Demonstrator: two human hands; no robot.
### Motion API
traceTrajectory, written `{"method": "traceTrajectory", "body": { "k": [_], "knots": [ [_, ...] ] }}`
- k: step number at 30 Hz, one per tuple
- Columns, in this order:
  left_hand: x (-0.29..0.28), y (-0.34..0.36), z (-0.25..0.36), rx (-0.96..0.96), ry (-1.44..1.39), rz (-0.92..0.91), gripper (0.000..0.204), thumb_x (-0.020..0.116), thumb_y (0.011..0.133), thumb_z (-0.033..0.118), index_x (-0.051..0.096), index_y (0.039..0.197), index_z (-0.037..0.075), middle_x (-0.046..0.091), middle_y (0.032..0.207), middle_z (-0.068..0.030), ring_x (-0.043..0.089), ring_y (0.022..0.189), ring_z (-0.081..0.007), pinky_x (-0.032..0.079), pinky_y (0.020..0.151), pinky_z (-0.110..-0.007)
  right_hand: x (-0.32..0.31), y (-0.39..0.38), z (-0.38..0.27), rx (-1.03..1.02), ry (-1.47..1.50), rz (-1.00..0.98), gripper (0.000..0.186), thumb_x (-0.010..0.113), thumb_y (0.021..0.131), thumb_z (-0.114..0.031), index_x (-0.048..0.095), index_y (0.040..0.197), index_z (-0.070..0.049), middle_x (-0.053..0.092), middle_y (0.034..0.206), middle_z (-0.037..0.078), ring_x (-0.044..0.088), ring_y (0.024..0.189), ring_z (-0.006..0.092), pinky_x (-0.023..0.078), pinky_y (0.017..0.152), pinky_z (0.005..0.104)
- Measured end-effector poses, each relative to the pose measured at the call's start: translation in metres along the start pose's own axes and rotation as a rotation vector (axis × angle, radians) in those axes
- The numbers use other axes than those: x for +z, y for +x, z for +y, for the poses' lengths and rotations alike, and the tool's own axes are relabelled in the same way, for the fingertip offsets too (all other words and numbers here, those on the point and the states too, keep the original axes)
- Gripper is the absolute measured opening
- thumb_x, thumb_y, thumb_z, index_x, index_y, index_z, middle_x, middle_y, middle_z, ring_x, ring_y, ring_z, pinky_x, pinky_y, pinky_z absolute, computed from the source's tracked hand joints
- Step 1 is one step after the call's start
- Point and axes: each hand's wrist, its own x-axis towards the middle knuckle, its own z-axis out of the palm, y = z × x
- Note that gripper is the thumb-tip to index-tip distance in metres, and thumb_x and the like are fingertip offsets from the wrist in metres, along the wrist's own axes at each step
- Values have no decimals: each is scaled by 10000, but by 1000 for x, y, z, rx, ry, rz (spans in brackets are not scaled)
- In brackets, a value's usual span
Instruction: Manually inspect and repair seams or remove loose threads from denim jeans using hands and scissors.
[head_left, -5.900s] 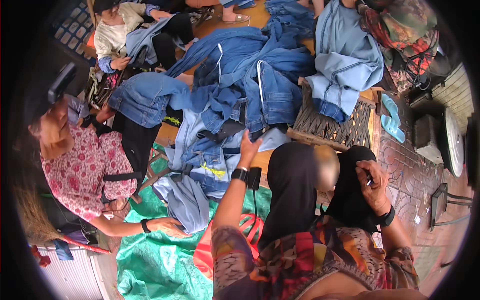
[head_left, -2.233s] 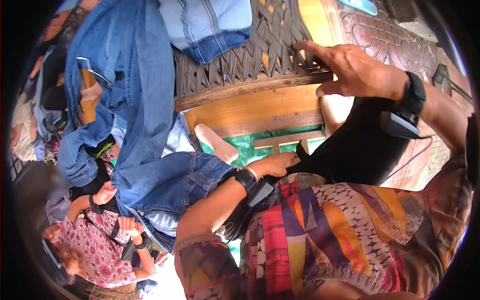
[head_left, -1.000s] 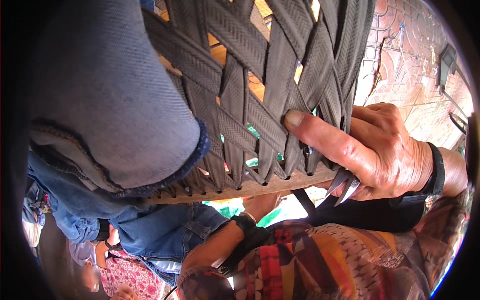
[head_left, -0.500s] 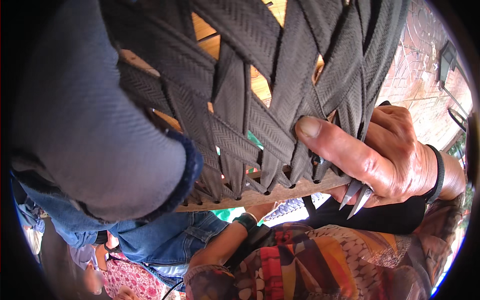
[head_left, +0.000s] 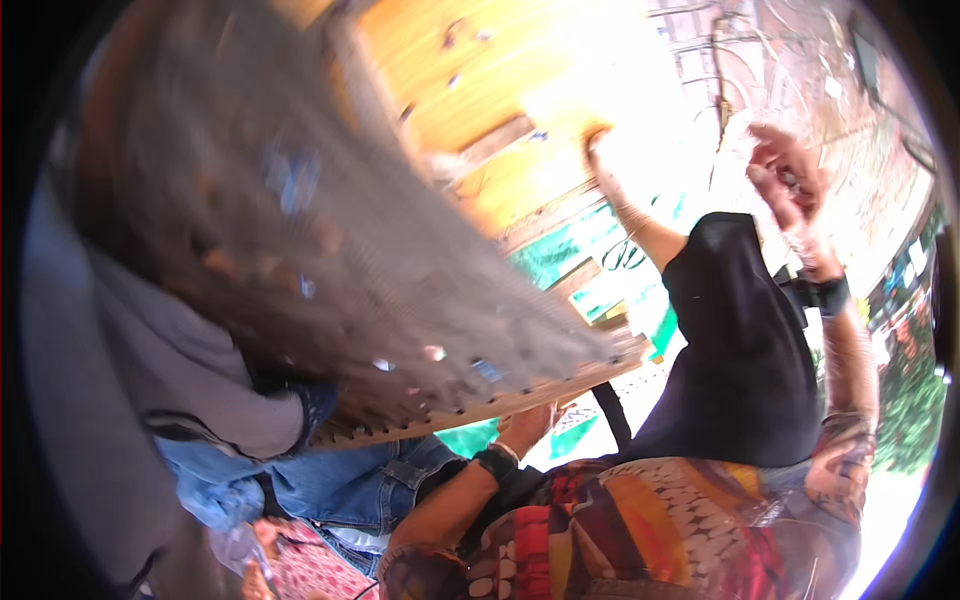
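A wooden frame [head_left: 490, 398] with dark woven straps [head_left: 330, 250] lies tilted across the left and middle. The straps are smeared by motion, and dark spots line the frame's near rail. My left hand [head_left: 528, 428] is at that rail, a dark band on its wrist. Its fingers go under the wood, so their tips are hidden, but it appears to grip the rail. My right hand [head_left: 792, 185] is raised at the upper right, away from the frame. Blur hides how its fingers lie and whether they hold anything.
My black-trousered knee [head_left: 735, 330] and bare foot [head_left: 600, 155] are right of the frame. Beyond lies an orange wooden surface [head_left: 480, 90], with green material [head_left: 560, 250] below it. Another person's grey-clad limb [head_left: 190, 370] and blue denim [head_left: 350, 490] crowd the left.
My right hand has lifted off the straps up and right; the pointed metal blades by it no longer show clearly. The woven frame has tilted and shifted left, uncovering the orange surface and my foot.
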Motion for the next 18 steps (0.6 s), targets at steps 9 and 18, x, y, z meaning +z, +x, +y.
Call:
{"method": "traceTrajectory", "body": {
  "k": [9,18],
  "knots": [
    [-85,31,-16,62,-10,-14,329,747,669,241,594,890,50,563,625,-150,582,616,-339,465,564,-416,98,-160,171,810,407,255,231,655,786,-194,603,909,-5,600,714,47,545,648,114,447,577,262],
    [-121,13,-36,20,-93,6,363,751,671,297,636,885,27,639,739,-177,634,695,-330,497,589,-381,218,-270,192,1304,486,318,301,652,761,-208,609,873,68,623,706,117,620,573,183,519,518,316]
  ]
}}
